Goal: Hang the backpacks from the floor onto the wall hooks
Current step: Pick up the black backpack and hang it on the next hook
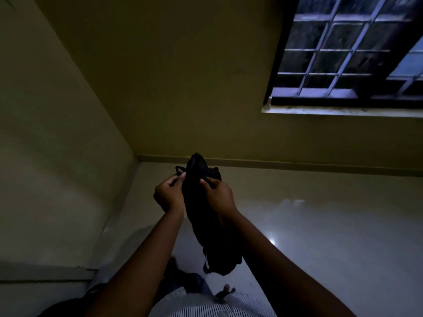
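A black backpack (206,216) hangs in the air in front of me, lifted off the floor, its top end pointing away towards the far wall. My left hand (168,194) pinches a thin strap or loop at the bag's top left. My right hand (218,194) grips the top right of the bag. Both arms reach forward from the bottom of the frame. The room is dim. No wall hook shows in this view.
A glossy pale floor (320,225) stretches ahead to a yellowish wall (183,88) with a skirting strip. A barred window (348,53) sits at the upper right. Another wall (45,133) runs along the left. A dark shape (64,307) lies at the bottom left.
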`<state>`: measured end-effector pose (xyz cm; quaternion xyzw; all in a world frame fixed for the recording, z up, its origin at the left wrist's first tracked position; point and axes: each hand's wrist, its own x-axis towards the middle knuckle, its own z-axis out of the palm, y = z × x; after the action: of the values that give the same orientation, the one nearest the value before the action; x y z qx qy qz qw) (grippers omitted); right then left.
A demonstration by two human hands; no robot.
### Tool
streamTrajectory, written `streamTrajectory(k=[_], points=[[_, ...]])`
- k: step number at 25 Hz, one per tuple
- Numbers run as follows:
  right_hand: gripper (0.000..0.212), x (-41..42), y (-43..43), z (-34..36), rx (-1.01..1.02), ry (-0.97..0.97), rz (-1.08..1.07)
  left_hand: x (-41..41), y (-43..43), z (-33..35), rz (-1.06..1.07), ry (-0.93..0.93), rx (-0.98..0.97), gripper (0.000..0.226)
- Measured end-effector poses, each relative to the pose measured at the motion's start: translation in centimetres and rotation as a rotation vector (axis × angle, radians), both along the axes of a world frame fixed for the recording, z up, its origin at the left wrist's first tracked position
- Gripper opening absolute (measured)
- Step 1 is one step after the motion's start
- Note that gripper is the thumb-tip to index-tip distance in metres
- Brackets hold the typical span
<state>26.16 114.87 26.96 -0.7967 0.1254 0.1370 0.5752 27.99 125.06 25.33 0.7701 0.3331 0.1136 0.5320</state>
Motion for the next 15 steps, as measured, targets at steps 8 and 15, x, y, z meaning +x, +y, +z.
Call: streamTrajectory(k=[8,15], points=[[0.032,1.0,-1.5,5.5,-0.148,-0.377,0.187,1.4,1.0,1.7,-0.352,-0.117,-0.023,0.032],[0.034,6.1,0.8,10.3,-0.430,-0.494,0.573,3.4,5.1,9.0,-0.430,-0.203,-0.324,0.029]])
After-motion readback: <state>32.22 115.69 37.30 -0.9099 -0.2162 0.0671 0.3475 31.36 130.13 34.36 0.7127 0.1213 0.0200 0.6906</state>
